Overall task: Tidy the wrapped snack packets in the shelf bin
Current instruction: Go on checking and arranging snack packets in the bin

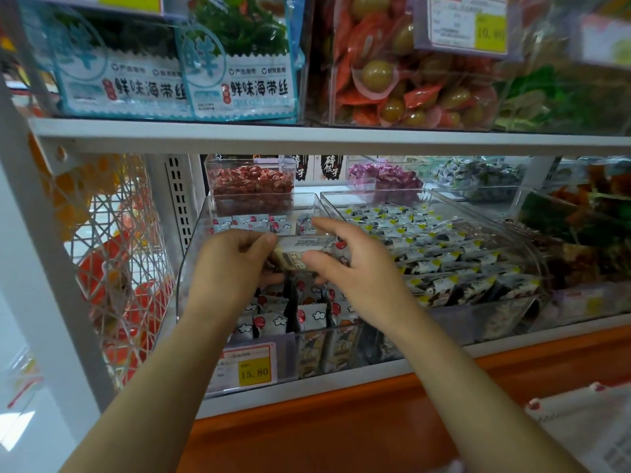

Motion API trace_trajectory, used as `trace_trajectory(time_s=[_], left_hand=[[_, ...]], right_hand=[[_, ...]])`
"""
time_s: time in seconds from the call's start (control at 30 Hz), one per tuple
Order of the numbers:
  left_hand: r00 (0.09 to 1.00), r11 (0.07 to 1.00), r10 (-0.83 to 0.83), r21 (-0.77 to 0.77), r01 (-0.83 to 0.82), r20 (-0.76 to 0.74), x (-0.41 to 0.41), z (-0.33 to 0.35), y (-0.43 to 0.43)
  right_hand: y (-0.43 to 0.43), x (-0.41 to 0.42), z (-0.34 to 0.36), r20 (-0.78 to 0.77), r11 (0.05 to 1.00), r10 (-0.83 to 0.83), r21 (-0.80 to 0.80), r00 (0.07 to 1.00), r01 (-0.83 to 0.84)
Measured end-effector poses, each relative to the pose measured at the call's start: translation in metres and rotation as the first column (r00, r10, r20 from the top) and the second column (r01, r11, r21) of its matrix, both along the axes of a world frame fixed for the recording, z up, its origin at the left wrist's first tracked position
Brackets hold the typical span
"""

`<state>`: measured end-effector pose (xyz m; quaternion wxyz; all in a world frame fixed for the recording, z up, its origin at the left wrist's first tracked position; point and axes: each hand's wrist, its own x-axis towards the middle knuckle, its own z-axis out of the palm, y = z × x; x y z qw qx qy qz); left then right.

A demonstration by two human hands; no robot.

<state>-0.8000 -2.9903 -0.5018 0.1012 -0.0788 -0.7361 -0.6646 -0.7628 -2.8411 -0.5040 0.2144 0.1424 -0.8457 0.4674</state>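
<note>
We grip a bundle of snack packets (302, 256) at both ends: left hand (227, 268) curled round one end, right hand (355, 271) pinching the other, over the clear bin (186, 271). Cloud-print packets (269, 324) stand under our fingers. Price tag (254, 372) below reads 15.80; seaweed packs (239, 87) above read 鲜味海带丝.

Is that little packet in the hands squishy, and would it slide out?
The packet is probably light and crinkly: small, thin-film wrapped. Its glossy wrapper looks slippery, so the left hand and right hand both pinching it likely helps. It looks flat, so unlikely to roll.
</note>
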Motion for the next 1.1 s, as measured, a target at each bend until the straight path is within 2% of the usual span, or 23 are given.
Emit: trace_trajectory(time_s=[0.07,0.13,0.23,0.33,0.4,0.5,0.57,0.67,0.83,0.97,1.1], left_hand=[[0.999,0.997,-0.038,0.063,0.036,0.02,-0.001,0.003,0.003],[0.993,0.993,-0.113,0.033,0.112,0.021,-0.003,0.003,0.006],[0.997,0.948,-0.066,-0.315,0.047,-0.049,-0.013,0.0,0.008],[0.992,0.825,-0.042,-0.564,-0.033,-0.119,-0.031,0.0,0.014],[0.992,0.711,-0.089,-0.703,-0.001,-0.091,-0.045,0.0,0.023],[0.989,0.557,-0.147,-0.827,0.077,-0.007,-0.067,0.001,0.038],[0.984,0.476,-0.176,-0.871,0.12,0.04,-0.08,-0.001,0.046],[0.973,0.404,-0.222,-0.902,0.151,0.064,-0.095,-0.006,0.053],[0.98,0.205,-0.198,-0.977,0.066,0.025,-0.109,-0.01,0.06],[0.976,0.181,-0.196,-0.974,0.135,0.098,-0.113,-0.015,0.066],[0.969,0.172,-0.229,-0.976,0.133,0.092,-0.113,-0.017,0.063]], right_hand=[[0.005,-0.004,0.005,-0.049,0.999,-0.033,-0.017,0.998,0.032],[0.016,-0.01,0.011,-0.054,0.988,-0.106,-0.121,0.993,0.098],[0.035,-0.02,0.015,0.018,0.904,-0.201,-0.381,0.979,0.193],[0.044,-0.028,0.015,0.113,0.816,-0.171,-0.54,0.979,0.205],[0.044,-0.034,0.013,0.15,0.769,-0.119,-0.611,0.981,0.187],[0.043,-0.04,0.012,0.154,0.737,-0.097,-0.653,0.983,0.175],[0.045,-0.044,0.011,0.146,0.72,-0.101,-0.672,0.984,0.174],[0.047,-0.047,0.009,0.141,0.714,-0.132,-0.673,0.981,0.193],[0.05,-0.052,0.006,0.145,0.698,-0.151,-0.684,0.978,0.209],[0.052,-0.053,0.004,0.154,0.692,-0.169,-0.685,0.974,0.228],[0.05,-0.055,0.003,0.153,0.711,-0.189,-0.66,0.97,0.243]])
